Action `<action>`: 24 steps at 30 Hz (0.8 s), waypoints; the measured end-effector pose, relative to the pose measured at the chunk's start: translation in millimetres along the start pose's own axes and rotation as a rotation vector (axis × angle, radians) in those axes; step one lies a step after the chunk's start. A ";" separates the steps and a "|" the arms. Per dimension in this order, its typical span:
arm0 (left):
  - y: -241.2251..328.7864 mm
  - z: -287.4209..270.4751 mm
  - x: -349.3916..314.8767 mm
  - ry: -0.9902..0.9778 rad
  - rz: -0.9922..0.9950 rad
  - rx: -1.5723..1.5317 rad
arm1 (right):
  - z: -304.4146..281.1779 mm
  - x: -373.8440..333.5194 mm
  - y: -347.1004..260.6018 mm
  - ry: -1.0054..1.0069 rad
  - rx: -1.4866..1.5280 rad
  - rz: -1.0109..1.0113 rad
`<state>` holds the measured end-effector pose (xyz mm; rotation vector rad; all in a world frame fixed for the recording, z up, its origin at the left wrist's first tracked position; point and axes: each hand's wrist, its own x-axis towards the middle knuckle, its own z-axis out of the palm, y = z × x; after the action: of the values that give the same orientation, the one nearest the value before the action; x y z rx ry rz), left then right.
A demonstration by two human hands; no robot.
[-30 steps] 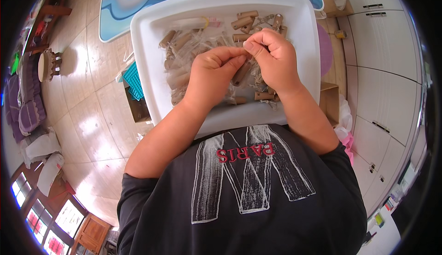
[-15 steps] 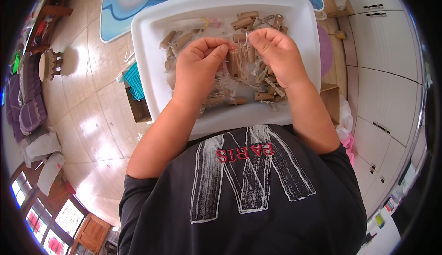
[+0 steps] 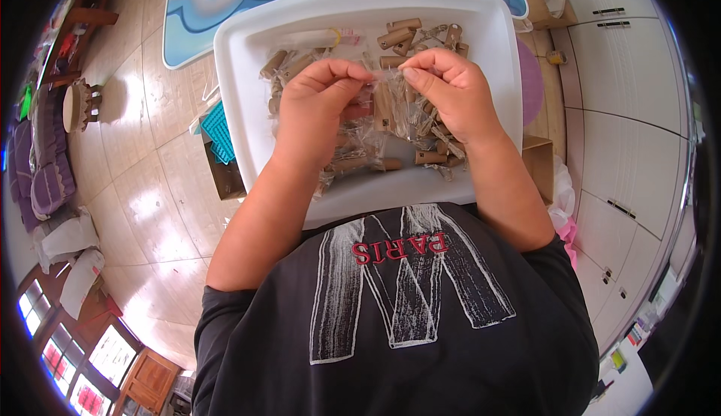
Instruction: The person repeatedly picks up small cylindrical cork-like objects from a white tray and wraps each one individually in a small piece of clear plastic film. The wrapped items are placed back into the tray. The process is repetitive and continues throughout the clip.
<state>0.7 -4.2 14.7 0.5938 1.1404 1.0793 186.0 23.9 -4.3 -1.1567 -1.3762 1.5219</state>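
Watching remotely, I see left hand [image 3: 314, 108] and right hand [image 3: 454, 89] pinch a clear, crinkled plastic bag [image 3: 388, 102] near its top, over the white rectangular plastic tub [image 3: 505, 70], apparently to keep it taut.

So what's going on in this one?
A person's left hand and right hand pinch the top of a clear bag above a white tub. Brown tubes lie in the tub, many amid clear wrapping. Whether the bag is sealed is too small to tell.
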 end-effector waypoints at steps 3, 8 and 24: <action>0.2 -3.6 0.8 -0.020 0.003 -0.005 | -1.8 0.2 -1.0 -0.020 0.034 0.048; 0.0 -3.6 1.0 -0.023 0.126 0.134 | -12.0 2.3 -11.8 -0.056 0.235 0.280; 16.2 -17.6 5.2 0.119 0.172 0.327 | -0.3 2.8 -14.4 0.158 0.076 0.057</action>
<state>-21.5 4.7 19.9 0.9067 1.4027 1.0928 184.9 28.5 9.6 -1.2501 -1.1792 1.4760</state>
